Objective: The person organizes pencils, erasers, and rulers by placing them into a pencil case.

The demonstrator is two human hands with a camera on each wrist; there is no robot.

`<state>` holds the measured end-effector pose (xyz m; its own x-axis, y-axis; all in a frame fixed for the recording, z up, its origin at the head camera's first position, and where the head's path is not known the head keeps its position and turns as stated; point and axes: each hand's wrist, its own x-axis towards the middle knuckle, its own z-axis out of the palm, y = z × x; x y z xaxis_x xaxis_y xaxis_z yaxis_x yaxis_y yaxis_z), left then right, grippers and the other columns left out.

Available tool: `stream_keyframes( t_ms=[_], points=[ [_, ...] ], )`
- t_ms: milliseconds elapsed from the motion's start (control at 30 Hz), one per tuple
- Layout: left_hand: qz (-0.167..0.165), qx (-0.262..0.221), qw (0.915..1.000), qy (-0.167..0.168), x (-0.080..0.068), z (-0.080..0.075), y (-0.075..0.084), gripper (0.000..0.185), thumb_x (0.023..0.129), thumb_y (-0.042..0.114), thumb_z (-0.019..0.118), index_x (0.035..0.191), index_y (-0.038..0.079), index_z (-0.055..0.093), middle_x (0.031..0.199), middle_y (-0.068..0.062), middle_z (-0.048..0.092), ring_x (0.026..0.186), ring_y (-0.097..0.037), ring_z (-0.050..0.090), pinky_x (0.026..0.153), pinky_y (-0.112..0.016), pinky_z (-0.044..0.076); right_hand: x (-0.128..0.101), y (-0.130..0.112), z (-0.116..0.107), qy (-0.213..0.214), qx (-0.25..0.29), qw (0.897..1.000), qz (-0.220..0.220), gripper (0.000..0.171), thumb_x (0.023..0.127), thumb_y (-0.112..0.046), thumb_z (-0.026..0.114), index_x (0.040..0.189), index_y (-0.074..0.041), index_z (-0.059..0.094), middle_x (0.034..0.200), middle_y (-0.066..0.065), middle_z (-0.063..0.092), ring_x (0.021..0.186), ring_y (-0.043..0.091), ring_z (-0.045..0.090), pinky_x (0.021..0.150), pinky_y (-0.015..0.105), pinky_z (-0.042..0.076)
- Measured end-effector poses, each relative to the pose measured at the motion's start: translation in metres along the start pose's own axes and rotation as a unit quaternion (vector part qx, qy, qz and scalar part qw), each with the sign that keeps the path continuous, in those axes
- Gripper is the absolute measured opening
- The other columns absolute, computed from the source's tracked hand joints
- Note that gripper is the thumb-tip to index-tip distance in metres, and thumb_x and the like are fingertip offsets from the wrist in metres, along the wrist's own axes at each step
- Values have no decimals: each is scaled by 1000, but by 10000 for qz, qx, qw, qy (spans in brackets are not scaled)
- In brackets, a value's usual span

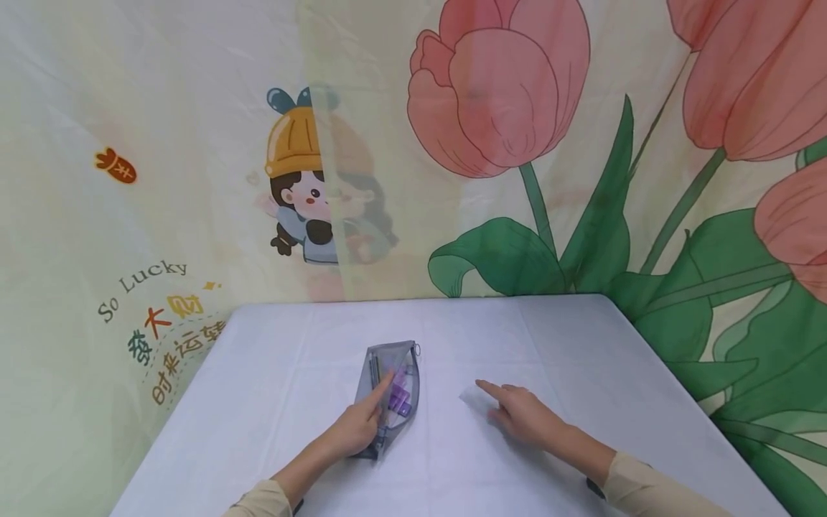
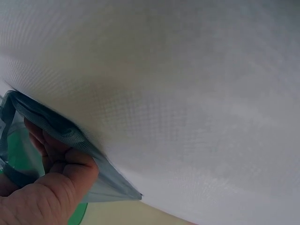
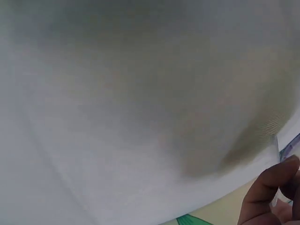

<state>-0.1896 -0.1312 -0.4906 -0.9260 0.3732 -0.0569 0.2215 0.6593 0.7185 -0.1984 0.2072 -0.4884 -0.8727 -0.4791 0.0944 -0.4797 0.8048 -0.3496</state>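
Note:
A grey mesh pouch (image 1: 395, 373) with purple items inside lies near the middle of the white-covered table (image 1: 291, 373). My left hand (image 1: 370, 408) rests on its near end, index finger stretched along the mesh. In the left wrist view the thumb (image 2: 70, 176) and fingers pinch the pouch's edge (image 2: 56, 124). My right hand (image 1: 499, 403) lies flat to the right of the pouch, fingers straight. Its index fingertip touches a small pale see-through piece (image 1: 472, 397) on the cloth. The right wrist view shows one finger (image 3: 267, 187) over the blurred cloth.
A printed fabric backdrop (image 1: 504, 143) with tulips and a cartoon figure hangs right behind the table's far edge (image 1: 420, 298) and wraps both sides. The table's right edge (image 1: 685, 402) runs diagonally beside the right forearm.

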Motion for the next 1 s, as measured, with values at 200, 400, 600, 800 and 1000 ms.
stream_keyframes(
  t_ms=[200,400,600,800,1000],
  points=[
    [61,39,10000,-24,-1,0,1,62,105,9,36,160,27,15,155,-27,33,117,-48,60,97,-60,48,17,-15,1,153,1405,9885,529,55,95,-11,65,147,-7,46,73,-3,60,50,3,54,48,21,49],
    [103,196,9997,-61,-1,0,4,63,104,8,37,160,25,14,152,-29,38,102,-36,68,88,-53,52,44,-36,8,427,2789,9443,1696,57,94,-10,66,147,-16,46,81,7,56,49,15,63,48,28,55],
    [99,129,9998,-112,0,1,4,66,103,7,38,160,25,12,147,-31,43,58,-13,56,61,-32,50,73,-61,13,353,4320,8756,2131,57,95,-7,63,148,-13,44,84,11,55,55,17,66,55,34,59],
    [71,198,9997,95,-3,1,6,72,98,3,43,160,22,13,85,-20,69,47,-13,45,50,-28,44,91,-83,29,240,5159,8291,2143,60,95,-1,56,151,-1,33,81,16,62,53,13,65,56,32,60],
    [159,306,9993,162,-4,0,6,75,96,1,44,160,21,12,57,4,44,46,-10,42,49,-27,42,98,-96,45,-54,5283,8279,1881,62,94,4,54,152,0,31,79,17,65,55,12,67,60,32,61]
  ],
)
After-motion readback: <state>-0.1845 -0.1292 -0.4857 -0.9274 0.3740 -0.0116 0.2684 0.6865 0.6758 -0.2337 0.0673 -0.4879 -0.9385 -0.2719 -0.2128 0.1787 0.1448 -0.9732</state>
